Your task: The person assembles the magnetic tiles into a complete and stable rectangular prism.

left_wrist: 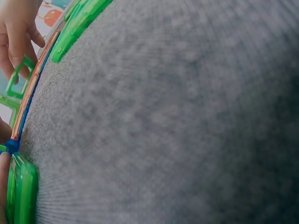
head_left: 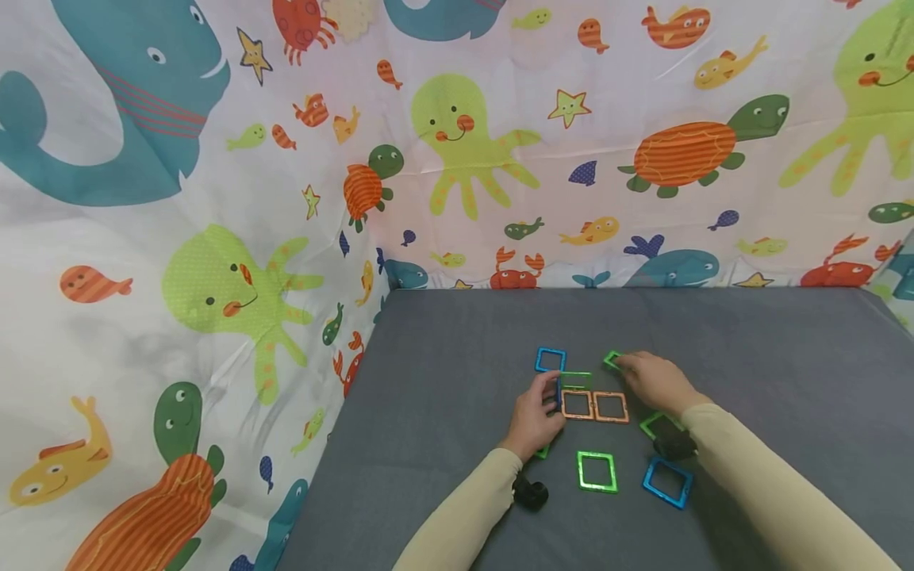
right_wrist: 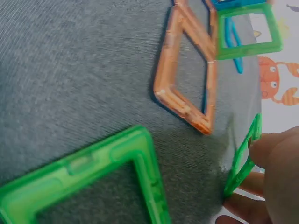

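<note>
The right hand (head_left: 657, 382) pinches a green frame (right_wrist: 240, 177) near two orange frames (head_left: 593, 406); the left hand (head_left: 537, 416) grips an upright blue frame (head_left: 559, 394) beside them. The right wrist view shows a standing green square (right_wrist: 250, 50) whole, foreshortened in the head view.

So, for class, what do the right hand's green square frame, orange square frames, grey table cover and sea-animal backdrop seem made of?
Green square frame: probably glossy plastic, its green bright and translucent.
Orange square frames: likely the same, with shiny moulded edges.
Grey table cover: matte fabric, finely ribbed.
Sea-animal backdrop: smooth print; creases suggest cloth, perhaps plastic sheeting.
</note>
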